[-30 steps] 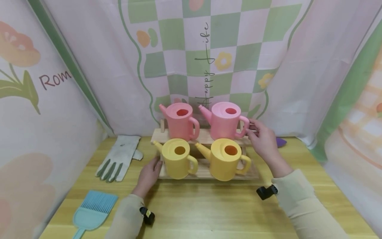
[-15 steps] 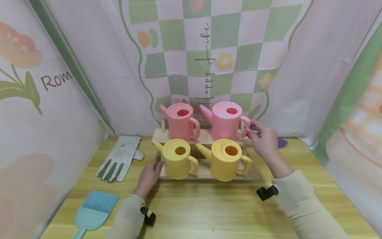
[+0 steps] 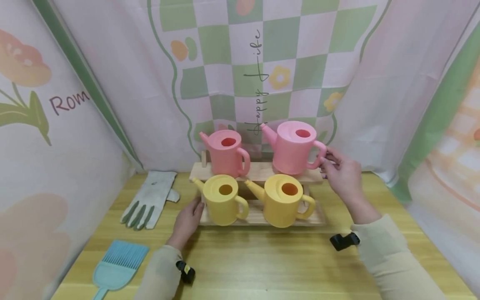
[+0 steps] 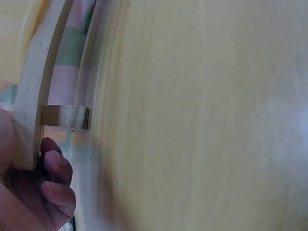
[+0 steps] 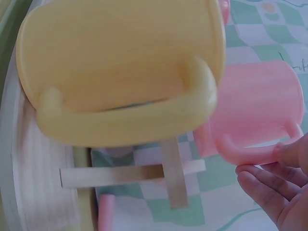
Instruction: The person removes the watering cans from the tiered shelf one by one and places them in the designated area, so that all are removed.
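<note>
In the head view, my right hand point(image 3: 344, 178) pinches the handle of a light pink watering can point(image 3: 293, 150) above the right part of the upper shelf. The right wrist view shows thumb and fingertips on that handle point(image 5: 250, 155). My left hand point(image 3: 187, 220) grips the left end of the lower board of a two-tier wooden stand point(image 3: 318, 213); in the left wrist view, its fingers point(image 4: 58, 166) curl around the board point(image 4: 30, 115). A coral pink watering can point(image 3: 226, 156) stands upper left. Two yellow watering cans, left point(image 3: 222, 208) and right point(image 3: 280, 209), occupy the lower tier.
A white and green work glove point(image 3: 150, 200) lies left of the stand. Nearer the front left is a light blue dustpan-shaped tool with a comb edge point(image 3: 118, 266). Behind the stand hangs a checkered curtain point(image 3: 247, 83). All rests on a wooden table point(image 3: 255, 266).
My right hand has moved right and slightly up, taking the light pink watering can away from the coral one. The left hand and the other cans have stayed in place.
</note>
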